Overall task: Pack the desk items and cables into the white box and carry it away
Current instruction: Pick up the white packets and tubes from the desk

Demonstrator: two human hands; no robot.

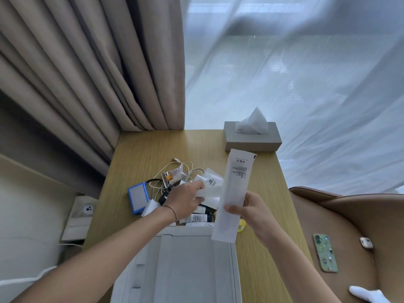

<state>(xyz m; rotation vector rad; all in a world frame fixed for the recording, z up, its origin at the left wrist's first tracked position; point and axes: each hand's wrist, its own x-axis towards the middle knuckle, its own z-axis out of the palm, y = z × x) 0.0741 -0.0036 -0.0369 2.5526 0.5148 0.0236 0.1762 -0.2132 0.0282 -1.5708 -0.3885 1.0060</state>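
The open white box [185, 270] stands on the wooden desk [262, 215] at its near edge. My right hand [251, 213] holds a long white printed packet [234, 193] upright above the box's far right corner. My left hand [185, 200] reaches over the pile behind the box and grips a flat white packet [211, 186]. In the pile lie tangled white cables [175, 171], a blue-framed device [138, 197], a white charger [150, 207] and tubes [197, 217]. A small yellow item [242, 225] peeks out beside the long packet.
A grey tissue box [253, 138] stands at the desk's far right. Beige curtains [87, 73] hang at the back left, sheer ones at the right. On the brown chair [354, 226] to the right lie a green phone [325, 252] and an earbud case [366, 242].
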